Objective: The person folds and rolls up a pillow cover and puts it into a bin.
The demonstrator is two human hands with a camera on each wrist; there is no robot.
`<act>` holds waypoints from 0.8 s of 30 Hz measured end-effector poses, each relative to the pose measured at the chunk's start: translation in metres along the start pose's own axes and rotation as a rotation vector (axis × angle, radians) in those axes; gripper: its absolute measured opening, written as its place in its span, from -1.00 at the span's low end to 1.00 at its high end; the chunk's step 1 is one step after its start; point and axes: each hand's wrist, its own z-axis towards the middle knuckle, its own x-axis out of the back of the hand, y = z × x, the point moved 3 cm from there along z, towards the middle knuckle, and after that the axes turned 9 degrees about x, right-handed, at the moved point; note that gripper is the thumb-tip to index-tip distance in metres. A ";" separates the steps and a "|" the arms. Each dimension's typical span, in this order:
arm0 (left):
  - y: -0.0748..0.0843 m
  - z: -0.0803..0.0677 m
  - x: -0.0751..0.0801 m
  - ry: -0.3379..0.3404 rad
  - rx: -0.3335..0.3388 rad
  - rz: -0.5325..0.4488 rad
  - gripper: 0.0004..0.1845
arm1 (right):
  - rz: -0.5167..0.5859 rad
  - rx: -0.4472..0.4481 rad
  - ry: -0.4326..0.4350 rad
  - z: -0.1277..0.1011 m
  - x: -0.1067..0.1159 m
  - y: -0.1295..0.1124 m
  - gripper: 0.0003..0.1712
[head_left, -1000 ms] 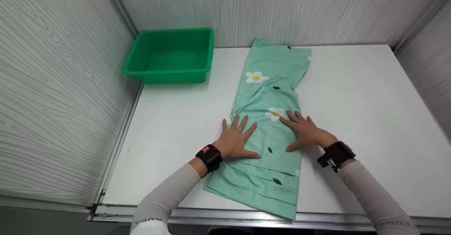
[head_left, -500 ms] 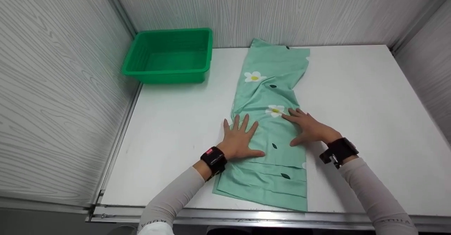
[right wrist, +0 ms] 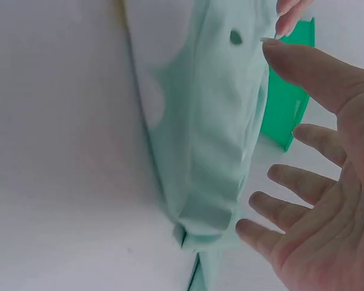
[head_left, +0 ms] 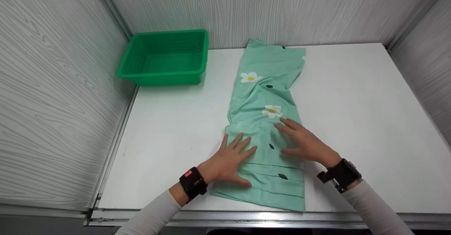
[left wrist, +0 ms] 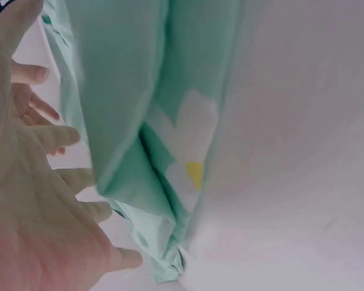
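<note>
A long folded mint-green cloth (head_left: 262, 96) printed with white daisies and dark leaves lies across the table, creased in the middle. My left hand (head_left: 229, 164), fingers spread, is over the left side of its near half. Over the right side of the same half is my right hand (head_left: 306, 143), its fingers slightly bent and holding nothing. In the left wrist view the left hand's fingertips stand beside the layered cloth edge (left wrist: 121, 109). The right wrist view shows the right palm (right wrist: 333, 212) with fingers apart, close to the cloth (right wrist: 212, 133).
A green plastic basket (head_left: 165, 74) stands at the back left against the wall panels. Wood-grain panels (head_left: 225, 13) enclose the white table (head_left: 169, 133) at the back and sides. A metal rail (head_left: 267, 216) runs along the front edge.
The cloth's near end has shifted right and back from the front rail. Since then my left hand has slid toward me, and the right hand has drawn back a little from the daisy.
</note>
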 end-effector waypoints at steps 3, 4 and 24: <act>0.010 -0.012 -0.001 0.014 -0.051 0.048 0.28 | 0.001 0.017 0.006 -0.003 -0.004 -0.010 -0.06; 0.014 -0.015 -0.002 0.023 -0.070 0.066 0.27 | -0.004 0.021 0.007 -0.003 -0.006 -0.013 -0.08; 0.065 -0.007 -0.010 0.397 -0.241 0.318 -0.89 | 0.063 0.056 -0.051 -0.008 -0.042 -0.050 -0.67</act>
